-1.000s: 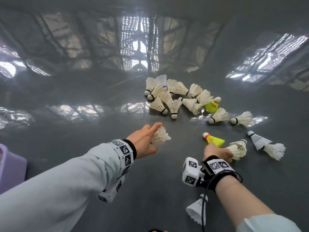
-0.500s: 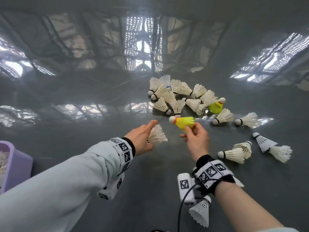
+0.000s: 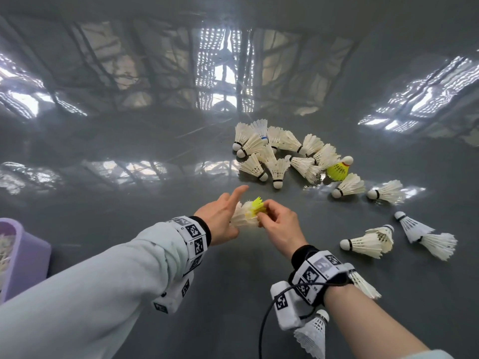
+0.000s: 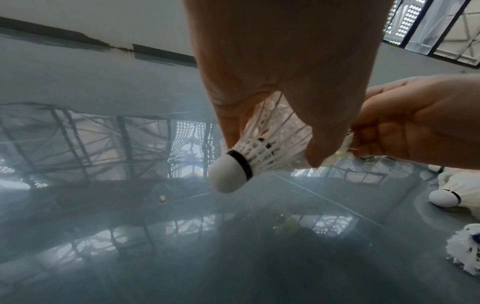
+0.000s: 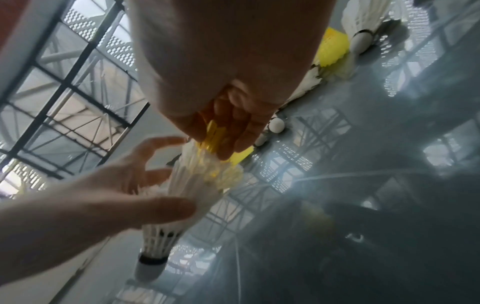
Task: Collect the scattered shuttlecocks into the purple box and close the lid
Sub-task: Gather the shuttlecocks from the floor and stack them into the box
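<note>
My left hand (image 3: 220, 221) grips a white shuttlecock (image 4: 259, 150) by its feather skirt, cork end pointing down and away. My right hand (image 3: 277, 224) pinches a yellow shuttlecock (image 3: 256, 207) and holds it nose-first inside the white one's skirt (image 5: 197, 185); the left index finger sticks out straight. Both hands hover above the glossy grey floor. A pile of several white shuttlecocks (image 3: 280, 154) with one yellow one (image 3: 338, 169) lies beyond the hands. The purple box (image 3: 23, 257) stands at the left edge, open, with white shuttlecocks inside.
Loose white shuttlecocks lie to the right (image 3: 368, 240) (image 3: 427, 237) (image 3: 386, 191) and under my right forearm (image 3: 312, 335). A black cable (image 3: 261, 325) hangs from the right wrist camera. The shiny floor (image 3: 129, 177) mirrors windows and roof trusses.
My right hand picked the yellow shuttlecock off the floor, carried it left, and has slid it into the white shuttlecock held by my left hand. The view shifted slightly left, showing more of the box.
</note>
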{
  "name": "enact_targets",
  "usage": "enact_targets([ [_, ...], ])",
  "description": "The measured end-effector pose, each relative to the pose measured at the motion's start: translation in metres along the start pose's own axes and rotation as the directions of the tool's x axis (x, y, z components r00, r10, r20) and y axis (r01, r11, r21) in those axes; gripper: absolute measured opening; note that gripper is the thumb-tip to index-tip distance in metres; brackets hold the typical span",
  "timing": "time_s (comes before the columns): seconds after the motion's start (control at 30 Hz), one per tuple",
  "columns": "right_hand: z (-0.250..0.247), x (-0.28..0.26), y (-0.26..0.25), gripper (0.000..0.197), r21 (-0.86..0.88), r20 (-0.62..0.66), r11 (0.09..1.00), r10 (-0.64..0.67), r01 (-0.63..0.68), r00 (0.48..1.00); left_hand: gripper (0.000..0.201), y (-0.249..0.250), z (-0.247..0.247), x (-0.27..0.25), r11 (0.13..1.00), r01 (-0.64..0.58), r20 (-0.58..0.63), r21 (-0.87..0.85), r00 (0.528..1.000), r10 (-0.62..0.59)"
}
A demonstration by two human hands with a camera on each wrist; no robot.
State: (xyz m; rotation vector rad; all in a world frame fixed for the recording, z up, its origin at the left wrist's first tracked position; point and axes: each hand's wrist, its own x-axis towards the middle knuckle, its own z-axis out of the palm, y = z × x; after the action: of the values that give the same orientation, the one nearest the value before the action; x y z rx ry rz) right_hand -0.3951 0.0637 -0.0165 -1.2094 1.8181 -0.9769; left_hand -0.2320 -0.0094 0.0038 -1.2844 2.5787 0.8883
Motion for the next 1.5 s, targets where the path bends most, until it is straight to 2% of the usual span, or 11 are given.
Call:
enact_targets([
  [0.13, 0.005, 0.006, -0.009, 0.009, -0.019, 0.053, 0.999, -0.037, 0.038, 0.998, 0.114, 0.004, -0.002, -0.005, 0.987, -0.104, 0.031, 0.125, 0.994, 0.101],
  [0.27, 0.004, 0.020, -0.016, 0.012, 0.014, 0.228, 1.000, 0.013, -0.016, 0.974, 0.092, -0.001, -0.001, -0.004, 0.984, -0.036, 0.038, 0.174, 0.999, 0.030],
  [0.33, 0.000, 0.039, -0.018, 0.012, 0.003, 0.165, 1.000, 0.020, -0.021, 0.986, 0.084, -0.002, 0.002, -0.001, 0.987, 0.038, 0.016, 0.156, 0.999, -0.041],
  [0.43, -0.014, 0.087, -0.011, 0.032, -0.340, -0.137, 0.940, -0.011, -0.037, 0.990, 0.081, -0.005, 0.004, 0.000, 0.988, 0.109, -0.001, 0.106, 0.994, -0.110],
  [0.53, -0.026, 0.121, 0.000, 0.070, -0.680, -0.002, 0.724, 0.152, -0.113, 0.988, 0.078, -0.012, 0.003, -0.003, 0.988, 0.143, -0.028, 0.051, 0.989, -0.142],
  [0.6, -0.030, 0.129, 0.006, 0.073, -0.773, 0.040, 0.630, 0.164, -0.074, 0.986, 0.077, -0.018, 0.002, -0.004, 0.988, 0.155, -0.052, 0.018, 0.987, -0.154],
  [0.83, -0.035, 0.104, 0.018, 0.007, -0.570, -0.116, 0.791, 0.192, -0.224, 0.974, 0.074, -0.032, -0.006, 0.003, 0.987, 0.160, -0.091, -0.019, 0.983, -0.161],
  [0.93, -0.030, 0.086, 0.026, 0.013, -0.208, -0.156, 0.955, 0.180, -0.211, 0.971, 0.074, -0.031, -0.006, 0.003, 0.987, 0.157, -0.063, -0.016, 0.985, -0.158],
  [1.03, -0.021, 0.073, 0.022, 0.010, 0.049, -0.156, 0.995, 0.095, -0.088, 0.983, 0.074, -0.027, -0.002, 0.000, 0.996, 0.089, 0.003, 0.003, 0.996, -0.089],
  [1.27, 0.008, 0.053, -0.003, 0.019, 0.120, 0.137, 0.992, 0.028, -0.044, 0.990, 0.086, -0.019, -0.005, -0.003, 0.995, 0.023, -0.019, -0.094, 1.000, -0.024],
  [1.5, 0.021, 0.050, -0.011, 0.023, 0.098, 0.211, 0.995, -0.021, 0.001, 0.977, 0.109, -0.018, -0.008, -0.008, 0.994, 0.048, -0.040, -0.098, 0.998, -0.052],
])
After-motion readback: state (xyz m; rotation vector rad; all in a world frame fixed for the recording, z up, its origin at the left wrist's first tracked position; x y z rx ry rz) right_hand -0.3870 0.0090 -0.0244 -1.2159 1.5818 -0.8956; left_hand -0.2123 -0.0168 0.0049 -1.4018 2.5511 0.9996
